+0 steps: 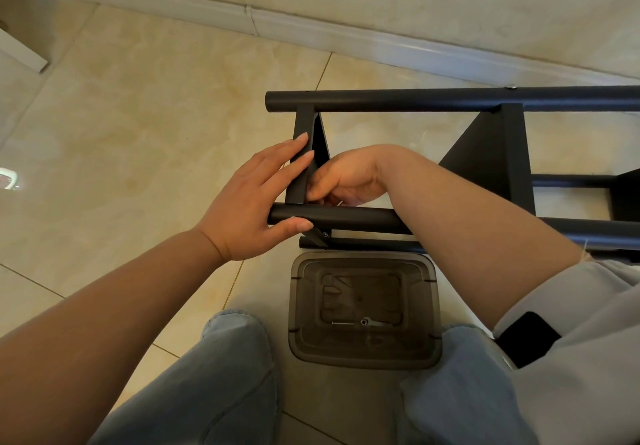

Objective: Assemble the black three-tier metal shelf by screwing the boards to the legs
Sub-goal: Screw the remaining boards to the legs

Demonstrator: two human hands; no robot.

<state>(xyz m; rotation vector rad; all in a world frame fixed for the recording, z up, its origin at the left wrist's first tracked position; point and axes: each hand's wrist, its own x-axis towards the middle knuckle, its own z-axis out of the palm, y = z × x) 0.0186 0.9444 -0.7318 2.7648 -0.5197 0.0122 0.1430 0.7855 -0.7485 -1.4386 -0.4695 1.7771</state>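
Your black shelf (485, 153) lies on its side on the tiled floor (138, 115), just beyond the brown plastic tray (363, 261) between your knees. Take that tray as the landmark. Straight above it runs the nearest leg (346, 217), a round black tube, and a second leg (415, 98) runs parallel farther off, toward the baseboard (311, 28). An end board (301, 167) bridges the two legs above the tray's left corner, and another board (491, 153) stands above and right of the tray.

Your left hand (249, 202) rests flat against the end board, fingers (294, 146) straight along its outer face, thumb lying on the end of the nearest leg. Your right hand (346, 177) is tucked behind that board, just above the nearest leg, its fingers curled inward; they seem to pinch something small at the joint, but the board and leg hide it, so I cannot tell what.

Inside the tray lie a small wrench (374, 322) and a thin metal pin (343, 323). A dark phone (526, 337) sits in your pocket to the tray's right.
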